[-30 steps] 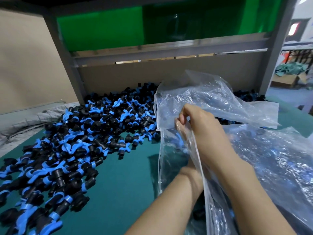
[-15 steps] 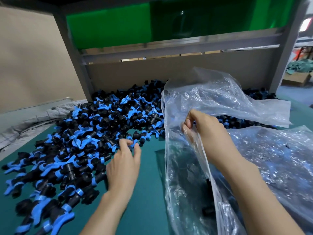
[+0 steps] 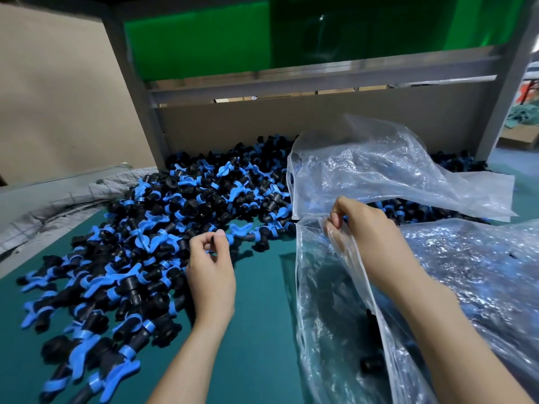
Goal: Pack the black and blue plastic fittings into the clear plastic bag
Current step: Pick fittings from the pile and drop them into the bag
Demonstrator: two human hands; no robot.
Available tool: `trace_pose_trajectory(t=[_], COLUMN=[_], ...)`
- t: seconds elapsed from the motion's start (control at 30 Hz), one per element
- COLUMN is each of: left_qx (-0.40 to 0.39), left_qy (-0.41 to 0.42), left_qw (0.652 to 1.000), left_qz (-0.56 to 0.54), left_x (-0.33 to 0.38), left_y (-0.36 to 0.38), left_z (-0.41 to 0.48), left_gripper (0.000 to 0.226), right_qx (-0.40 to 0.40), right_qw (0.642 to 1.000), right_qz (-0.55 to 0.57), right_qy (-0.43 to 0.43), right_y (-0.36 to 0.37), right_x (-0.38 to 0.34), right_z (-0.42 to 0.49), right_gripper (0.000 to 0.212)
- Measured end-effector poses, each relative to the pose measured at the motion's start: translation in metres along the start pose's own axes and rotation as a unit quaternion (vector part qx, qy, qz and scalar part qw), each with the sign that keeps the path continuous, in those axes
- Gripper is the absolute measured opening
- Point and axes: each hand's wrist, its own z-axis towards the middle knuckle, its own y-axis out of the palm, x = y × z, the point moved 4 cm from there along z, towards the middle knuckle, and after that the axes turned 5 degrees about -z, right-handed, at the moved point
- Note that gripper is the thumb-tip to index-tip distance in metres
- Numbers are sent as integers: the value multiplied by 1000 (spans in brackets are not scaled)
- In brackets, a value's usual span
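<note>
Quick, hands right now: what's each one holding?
Left hand: fingers curled at the edge of the fittings pile; cannot tell if it holds one.
Right hand: grip pinching the clear plastic bag rim.

A single wide-angle camera, worn on the person's head, gives the only view. It faces forward and tilts steeply down over both forearms, which enter from the bottom edge, onto the dark green table top. It sits close to the work. The left hand and right hand fill mid-frame, with the heap of black and blue plastic fittings spreading to the left and the crumpled clear plastic bag to the right. The top of the frame reaches the grey metal frame and the green panel. Straight edges bow outward toward the corners.
</note>
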Motion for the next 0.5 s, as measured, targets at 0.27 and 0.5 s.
trace_pose_trajectory(t=[0.27, 0.5], left_qx=[-71, -95], left_qy=[-134, -134], left_qw=[980, 979], left_qz=[-129, -124], left_x=[-2, -2], left_y=[15, 18], left_z=[-18, -20], left_gripper=[49, 47], right_qx=[-11, -15], right_qw=[1000, 1000], right_qz=[9, 2], right_qy=[-1, -10], right_y=[-2, -1], right_x=[-2, -3], right_z=[-2, -3], right_gripper=[29, 26])
